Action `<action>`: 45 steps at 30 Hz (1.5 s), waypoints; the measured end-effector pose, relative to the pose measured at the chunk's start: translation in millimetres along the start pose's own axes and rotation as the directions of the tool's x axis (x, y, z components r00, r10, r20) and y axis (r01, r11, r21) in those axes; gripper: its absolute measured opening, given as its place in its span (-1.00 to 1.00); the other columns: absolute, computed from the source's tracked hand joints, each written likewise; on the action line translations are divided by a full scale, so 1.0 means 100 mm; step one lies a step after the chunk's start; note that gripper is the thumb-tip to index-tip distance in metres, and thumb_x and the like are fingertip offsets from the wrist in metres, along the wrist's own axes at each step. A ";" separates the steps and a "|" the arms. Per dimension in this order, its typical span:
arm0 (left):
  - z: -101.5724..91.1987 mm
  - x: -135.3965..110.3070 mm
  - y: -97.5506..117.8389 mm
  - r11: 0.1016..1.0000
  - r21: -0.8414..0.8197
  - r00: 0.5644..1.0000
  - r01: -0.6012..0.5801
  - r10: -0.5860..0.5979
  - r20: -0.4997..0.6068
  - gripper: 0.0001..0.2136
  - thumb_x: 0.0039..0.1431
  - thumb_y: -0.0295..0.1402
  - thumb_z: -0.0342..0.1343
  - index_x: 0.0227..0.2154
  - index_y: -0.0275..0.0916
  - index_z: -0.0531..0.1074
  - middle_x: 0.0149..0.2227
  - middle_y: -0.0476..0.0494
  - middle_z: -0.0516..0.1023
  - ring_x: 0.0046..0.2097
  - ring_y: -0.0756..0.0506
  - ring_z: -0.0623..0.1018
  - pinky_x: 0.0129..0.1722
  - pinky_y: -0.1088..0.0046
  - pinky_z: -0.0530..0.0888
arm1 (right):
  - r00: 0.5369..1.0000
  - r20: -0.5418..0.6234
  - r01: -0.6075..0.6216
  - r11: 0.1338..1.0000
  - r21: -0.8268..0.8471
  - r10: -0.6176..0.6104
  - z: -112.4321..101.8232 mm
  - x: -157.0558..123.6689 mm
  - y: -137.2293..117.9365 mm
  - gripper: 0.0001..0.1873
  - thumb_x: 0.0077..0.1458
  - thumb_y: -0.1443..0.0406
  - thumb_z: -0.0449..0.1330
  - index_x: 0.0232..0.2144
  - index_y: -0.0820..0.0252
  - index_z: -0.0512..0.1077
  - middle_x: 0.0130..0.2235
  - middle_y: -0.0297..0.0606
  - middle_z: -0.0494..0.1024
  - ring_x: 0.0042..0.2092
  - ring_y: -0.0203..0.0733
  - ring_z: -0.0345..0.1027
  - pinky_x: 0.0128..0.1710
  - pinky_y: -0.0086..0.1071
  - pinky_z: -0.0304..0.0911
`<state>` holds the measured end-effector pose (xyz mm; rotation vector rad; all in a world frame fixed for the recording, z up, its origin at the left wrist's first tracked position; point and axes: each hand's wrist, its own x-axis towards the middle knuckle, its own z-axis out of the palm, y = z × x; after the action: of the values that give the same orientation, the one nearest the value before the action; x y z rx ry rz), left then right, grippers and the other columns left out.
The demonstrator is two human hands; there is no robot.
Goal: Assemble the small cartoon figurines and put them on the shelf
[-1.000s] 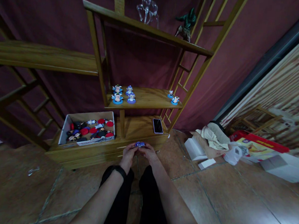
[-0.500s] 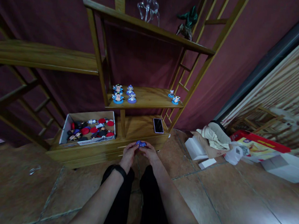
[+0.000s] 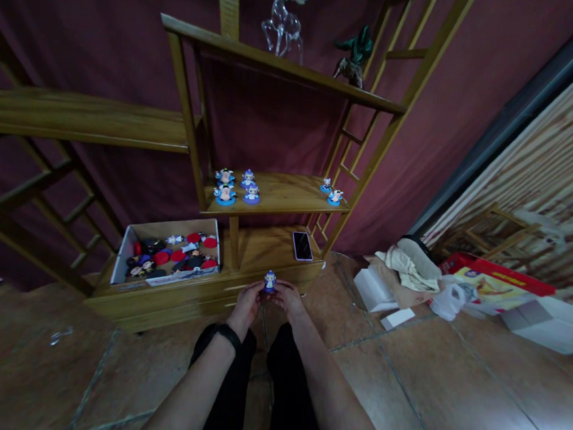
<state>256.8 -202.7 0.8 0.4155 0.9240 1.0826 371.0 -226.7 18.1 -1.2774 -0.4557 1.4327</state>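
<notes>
My left hand and my right hand meet in front of the low wooden shelf, both pinched on a small blue figurine that stands upright between the fingertips. A black band sits on my left wrist. To the left, a white cardboard box on the bottom shelf holds several small figurines and red round bases. Several figurines on blue bases stand on the middle shelf, and two more stand at its right end.
A phone lies flat on the bottom shelf. A glass deer and a green figure stand on the top shelf. White boxes, cloth, a plastic bag and a red box lie on the tiled floor at right.
The figurine between my fingers has turned from lying flat to standing upright, and both hands have dropped slightly lower in the view.
</notes>
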 end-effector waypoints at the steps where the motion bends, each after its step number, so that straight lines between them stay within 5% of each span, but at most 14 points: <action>1: 0.00 0.00 0.00 1.000 0.005 1.000 0.004 -0.004 0.021 -0.93 -0.11 -0.54 0.22 -0.48 -0.33 0.49 -0.53 -0.09 0.55 -0.51 0.01 0.50 -0.46 0.51 0.42 | 1.000 -0.006 0.000 1.000 0.011 0.000 0.00 0.00 0.00 -0.69 -0.33 0.26 0.37 -0.42 0.18 0.44 -0.51 -0.34 0.53 -0.45 -0.28 0.41 -0.34 -0.38 0.32; 13: 0.00 -0.02 -0.04 0.998 0.040 0.978 -0.051 0.042 0.202 -0.70 -0.22 -0.53 0.32 -0.30 -0.34 0.54 -0.34 -0.19 0.61 -0.36 -0.03 0.55 -0.32 0.48 0.42 | 1.000 0.006 0.023 0.998 0.052 -0.023 -0.05 0.02 0.01 -0.77 -0.27 0.27 0.27 -0.43 0.17 0.47 -0.43 -0.31 0.55 -0.40 -0.28 0.40 -0.30 -0.38 0.33; 30: 0.00 0.06 -0.03 0.998 0.051 0.995 0.020 -0.025 0.099 -0.83 -0.03 -0.59 0.11 -0.35 -0.34 0.52 -0.45 -0.18 0.59 -0.46 -0.04 0.53 -0.41 0.44 0.45 | 0.997 0.043 0.056 0.994 0.089 -0.060 -0.05 -0.02 0.00 -0.64 -0.42 0.28 0.40 -0.43 0.17 0.49 -0.45 -0.32 0.57 -0.40 -0.27 0.41 -0.32 -0.37 0.27; 45: 0.01 0.01 -0.06 0.985 0.110 0.975 -0.136 0.113 0.191 -0.68 -0.32 -0.44 0.35 -0.36 -0.32 0.55 -0.34 -0.17 0.60 -0.33 -0.06 0.53 -0.25 0.41 0.40 | 1.000 0.014 0.008 0.998 0.057 -0.009 -0.08 0.06 0.05 -0.72 -0.36 0.32 0.27 -0.43 0.19 0.51 -0.48 -0.32 0.55 -0.40 -0.27 0.39 -0.32 -0.38 0.27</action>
<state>261.2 -204.5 -3.5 0.6719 0.8104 1.0844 376.4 -226.1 9.1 -1.2194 -0.4267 1.4383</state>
